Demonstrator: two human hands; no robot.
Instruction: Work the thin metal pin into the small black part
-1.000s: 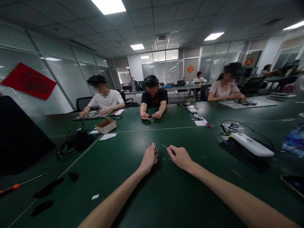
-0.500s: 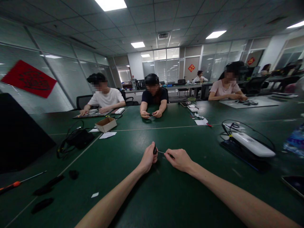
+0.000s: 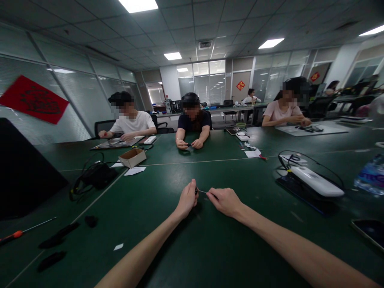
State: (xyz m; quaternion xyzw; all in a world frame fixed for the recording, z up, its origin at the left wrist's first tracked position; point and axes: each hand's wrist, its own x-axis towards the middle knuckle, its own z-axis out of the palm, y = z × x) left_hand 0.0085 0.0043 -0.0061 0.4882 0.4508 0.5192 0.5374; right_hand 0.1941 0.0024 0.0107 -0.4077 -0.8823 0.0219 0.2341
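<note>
Both my arms reach out over a dark green table. My left hand is closed around a small dark object that shows only at the fingertips. My right hand pinches a thin metal tool, its tip touching the small dark object. The two hands sit close together, a few centimetres apart.
A white device with black cable lies at right, a phone and water bottle beyond it. At left are a screwdriver, black parts, a black cable bundle and a cardboard box. Three people sit across the table.
My right hand moved left, bringing the thin tool's tip from a gap to the object in my left hand. It has stayed there since.
</note>
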